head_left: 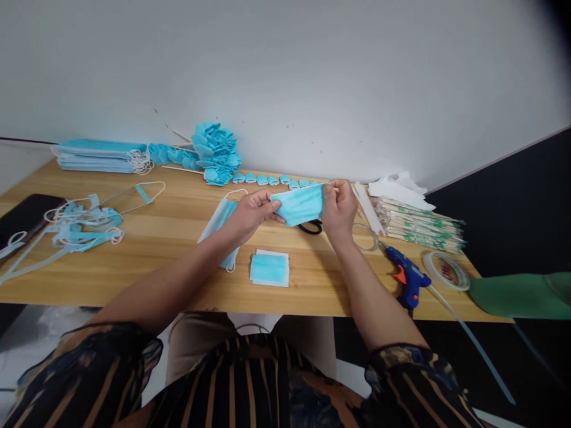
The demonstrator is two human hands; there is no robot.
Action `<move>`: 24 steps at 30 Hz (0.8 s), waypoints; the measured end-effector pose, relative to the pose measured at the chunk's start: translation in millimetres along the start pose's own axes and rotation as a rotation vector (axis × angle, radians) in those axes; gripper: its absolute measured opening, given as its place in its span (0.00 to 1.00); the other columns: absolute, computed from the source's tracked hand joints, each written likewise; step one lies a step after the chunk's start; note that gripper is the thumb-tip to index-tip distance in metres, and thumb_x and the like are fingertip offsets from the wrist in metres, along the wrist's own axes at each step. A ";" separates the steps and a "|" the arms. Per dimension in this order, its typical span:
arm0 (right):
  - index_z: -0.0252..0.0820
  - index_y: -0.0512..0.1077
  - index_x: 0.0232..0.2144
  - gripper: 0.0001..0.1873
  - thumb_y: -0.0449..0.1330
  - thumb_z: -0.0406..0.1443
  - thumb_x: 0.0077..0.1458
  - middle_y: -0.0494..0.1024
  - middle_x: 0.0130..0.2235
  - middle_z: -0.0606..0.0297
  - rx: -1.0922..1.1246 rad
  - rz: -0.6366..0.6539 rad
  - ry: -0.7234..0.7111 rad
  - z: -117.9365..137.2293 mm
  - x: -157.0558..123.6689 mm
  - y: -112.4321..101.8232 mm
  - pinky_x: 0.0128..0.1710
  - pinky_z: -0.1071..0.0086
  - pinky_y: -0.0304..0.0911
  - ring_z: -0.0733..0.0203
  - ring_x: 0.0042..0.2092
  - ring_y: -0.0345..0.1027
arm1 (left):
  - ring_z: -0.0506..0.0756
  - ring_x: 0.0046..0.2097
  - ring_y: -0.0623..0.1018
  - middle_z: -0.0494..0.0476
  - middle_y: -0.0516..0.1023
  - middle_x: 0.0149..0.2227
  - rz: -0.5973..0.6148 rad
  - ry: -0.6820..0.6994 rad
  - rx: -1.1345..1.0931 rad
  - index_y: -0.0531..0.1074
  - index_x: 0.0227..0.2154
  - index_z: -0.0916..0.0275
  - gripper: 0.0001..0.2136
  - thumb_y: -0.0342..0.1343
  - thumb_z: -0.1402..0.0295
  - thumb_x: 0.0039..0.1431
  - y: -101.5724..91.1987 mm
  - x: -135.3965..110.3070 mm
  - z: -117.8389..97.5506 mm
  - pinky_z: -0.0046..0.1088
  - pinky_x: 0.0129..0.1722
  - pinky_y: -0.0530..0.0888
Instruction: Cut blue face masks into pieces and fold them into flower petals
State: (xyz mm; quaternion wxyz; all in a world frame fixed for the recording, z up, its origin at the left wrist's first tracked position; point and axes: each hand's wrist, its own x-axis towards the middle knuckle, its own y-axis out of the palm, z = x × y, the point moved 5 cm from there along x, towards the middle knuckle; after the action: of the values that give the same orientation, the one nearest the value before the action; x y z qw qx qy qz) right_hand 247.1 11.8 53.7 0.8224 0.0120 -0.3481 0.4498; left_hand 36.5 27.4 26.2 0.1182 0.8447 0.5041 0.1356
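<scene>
Between my hands a piece of blue face mask fabric (300,205) is held up over the table. My left hand (256,211) pinches its left end between thumb and fingers. At the opposite end my right hand (339,208) is closed on the upper corner. Behind the fabric, black scissors (311,227) show only in part. A whole face mask (218,223) lies under my left forearm, partly covered by it. Nearer to me rests a small stack of cut blue and white mask pieces (269,267).
Mask stack (100,156), blue fabric flowers (216,151) and a row of small rolled blue pieces (272,179) line the wall. Cut-off strips with ear loops (87,226) lie left. Rightward are a blue glue gun (408,273), tape roll (446,270), wrapped sticks (419,226) and a green object (517,295).
</scene>
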 end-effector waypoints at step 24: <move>0.46 0.69 0.30 0.21 0.63 0.56 0.57 0.62 0.21 0.75 0.143 0.086 0.052 -2.7 2.3 0.1 0.23 0.70 0.46 0.67 0.22 0.50 | 0.50 0.31 0.77 0.51 0.77 0.28 0.016 -0.129 -0.047 0.73 0.30 0.64 0.15 0.69 0.57 0.55 -2.9 2.0 8.0 0.29 0.35 0.76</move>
State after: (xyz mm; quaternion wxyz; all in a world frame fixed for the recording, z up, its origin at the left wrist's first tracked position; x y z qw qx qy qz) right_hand 249.4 14.5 53.0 0.8081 0.0442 -0.2937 0.5086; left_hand 37.8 30.0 18.0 0.1690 0.8528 0.4852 0.0937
